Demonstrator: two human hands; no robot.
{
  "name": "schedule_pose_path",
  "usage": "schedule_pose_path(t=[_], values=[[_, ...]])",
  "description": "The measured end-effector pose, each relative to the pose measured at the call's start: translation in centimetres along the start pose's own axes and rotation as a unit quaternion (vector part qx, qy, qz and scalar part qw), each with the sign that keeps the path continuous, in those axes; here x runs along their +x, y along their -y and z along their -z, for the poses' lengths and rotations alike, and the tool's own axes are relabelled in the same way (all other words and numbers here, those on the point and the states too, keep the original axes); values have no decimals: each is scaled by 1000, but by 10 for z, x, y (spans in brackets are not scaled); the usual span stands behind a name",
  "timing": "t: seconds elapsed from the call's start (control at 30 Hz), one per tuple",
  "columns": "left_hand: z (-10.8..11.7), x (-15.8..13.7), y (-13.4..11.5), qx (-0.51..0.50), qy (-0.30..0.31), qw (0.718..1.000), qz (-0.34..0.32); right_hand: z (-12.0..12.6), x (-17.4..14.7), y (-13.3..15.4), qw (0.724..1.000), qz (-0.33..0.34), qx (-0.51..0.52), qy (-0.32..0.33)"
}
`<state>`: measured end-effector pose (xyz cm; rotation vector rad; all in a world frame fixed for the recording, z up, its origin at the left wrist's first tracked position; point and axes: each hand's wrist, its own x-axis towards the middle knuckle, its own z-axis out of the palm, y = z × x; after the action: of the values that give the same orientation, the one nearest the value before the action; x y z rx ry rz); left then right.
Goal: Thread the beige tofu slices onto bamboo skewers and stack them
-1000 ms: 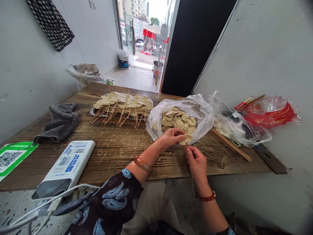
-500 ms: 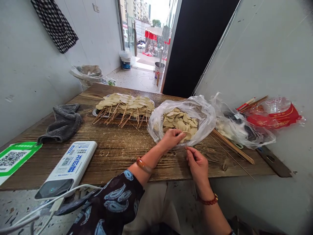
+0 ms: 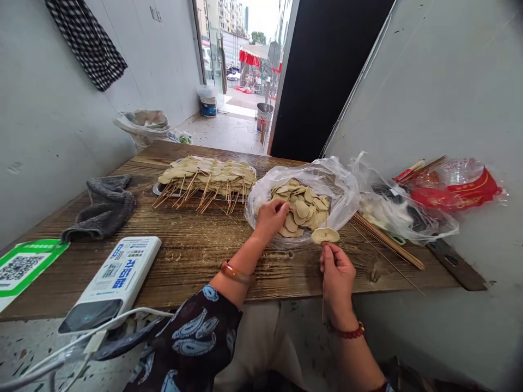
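My right hand [image 3: 338,267] pinches a thin wooden skewer, with one pale beige oval slice [image 3: 326,236] threaded on it just above the fingertips. My left hand [image 3: 271,218] is over the left side of an open clear plastic bag [image 3: 343,188], fingers curled together beside the loose slices [image 3: 302,210] in it. Whether a slice is between those fingers is hidden. Left of the bag, a metal tray [image 3: 157,189] carries a layered pile of threaded slices [image 3: 208,173], skewer ends pointing toward me.
A bundle of bare skewers [image 3: 392,243] lies right of the bag, near another plastic bag [image 3: 402,215] and a flat dark blade-like piece [image 3: 455,264]. To the left are a grey cloth [image 3: 102,207], a white boxy device [image 3: 118,272] with cables, and a green-edged QR card [image 3: 28,267].
The slice near my left fingers is now on the skewer in my right hand. My left hand has moved left and farther away over the bag; my right hand has shifted slightly right.
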<state>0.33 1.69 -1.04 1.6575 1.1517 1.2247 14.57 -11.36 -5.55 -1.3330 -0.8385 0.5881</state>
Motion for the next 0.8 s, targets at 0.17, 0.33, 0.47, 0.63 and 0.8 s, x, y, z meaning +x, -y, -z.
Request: schedule_pose_path(t=[0.17,0.33,0.47,0.63,0.8], values=[[3,-1,2,197,56,975,-81,-1,1,1,1000,9,11,-6],[-2,-8,-1,376,100,914,-118,0,1,0,1000,-3,12,5],[-6,-11,-2,416,91,897,-119,0,0,1,1000,-17,7,20],[-7,-6,-4,386,51,911,-136,1,1,3,998,-23,-10,51],[-17,3,-17,431,88,875,-202,1,3,0,997,-8,-28,65]])
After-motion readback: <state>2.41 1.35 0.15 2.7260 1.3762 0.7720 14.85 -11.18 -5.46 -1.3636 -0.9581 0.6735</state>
